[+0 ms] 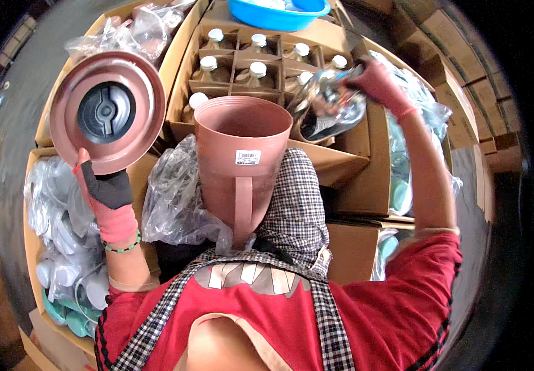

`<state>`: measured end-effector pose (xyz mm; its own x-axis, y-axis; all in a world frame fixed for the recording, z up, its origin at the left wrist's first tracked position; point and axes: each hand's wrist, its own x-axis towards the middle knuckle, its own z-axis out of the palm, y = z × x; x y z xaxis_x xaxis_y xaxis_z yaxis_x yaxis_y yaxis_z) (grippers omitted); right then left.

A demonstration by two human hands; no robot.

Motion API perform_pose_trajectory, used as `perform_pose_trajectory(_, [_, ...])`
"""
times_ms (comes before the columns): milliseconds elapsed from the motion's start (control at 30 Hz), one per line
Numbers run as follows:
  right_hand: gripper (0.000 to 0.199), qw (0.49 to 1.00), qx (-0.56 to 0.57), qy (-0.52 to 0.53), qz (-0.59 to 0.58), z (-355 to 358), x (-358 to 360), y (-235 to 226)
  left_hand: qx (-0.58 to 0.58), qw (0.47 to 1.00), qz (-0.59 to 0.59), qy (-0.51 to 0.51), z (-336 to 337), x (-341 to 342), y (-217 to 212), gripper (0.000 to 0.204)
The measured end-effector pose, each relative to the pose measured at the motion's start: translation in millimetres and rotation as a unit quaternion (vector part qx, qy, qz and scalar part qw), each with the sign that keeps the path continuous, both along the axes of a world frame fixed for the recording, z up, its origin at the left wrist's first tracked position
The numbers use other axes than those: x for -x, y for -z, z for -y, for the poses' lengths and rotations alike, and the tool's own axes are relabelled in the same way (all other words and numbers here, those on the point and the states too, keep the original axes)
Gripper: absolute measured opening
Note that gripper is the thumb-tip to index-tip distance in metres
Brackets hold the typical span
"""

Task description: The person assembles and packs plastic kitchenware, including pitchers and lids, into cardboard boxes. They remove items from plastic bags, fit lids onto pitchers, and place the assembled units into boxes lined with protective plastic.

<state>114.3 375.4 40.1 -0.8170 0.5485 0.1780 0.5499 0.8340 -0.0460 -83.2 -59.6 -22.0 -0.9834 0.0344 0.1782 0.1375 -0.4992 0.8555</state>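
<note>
A tall dusty-pink plastic jug body (242,161) with a handle stands upright on my lap, its mouth open and a white sticker on its side. My left hand (105,188), in a pink and black glove, holds a round pink base (107,111) with a black centre cap up at the left. My right hand (378,83), also gloved, grips a shiny silver glass liner (328,105) tilted over the carton just right of the jug's mouth.
A cardboard carton (183,93) with dividers holds several white-capped liners behind the jug. Boxes at left hold bagged grey and teal plastic parts (63,247). A blue basin (276,15) sits at the top. More cartons (366,179) and crumpled clear bags (177,198) crowd around.
</note>
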Motion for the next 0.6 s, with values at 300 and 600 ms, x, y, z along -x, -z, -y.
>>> perform_pose_trajectory(300, [0.023, 0.878, 0.28, 0.017, -0.387, 7, -129, -89, -0.408, 0.714, 0.182, 0.539, -25, 30, 3, 0.042])
perform_pose_trajectory(600, [0.029, 0.501, 0.692, -0.092, -0.511, 161, 29, 3, -0.02, 0.905, -0.351, 0.239, -115, 47, -50, 0.031])
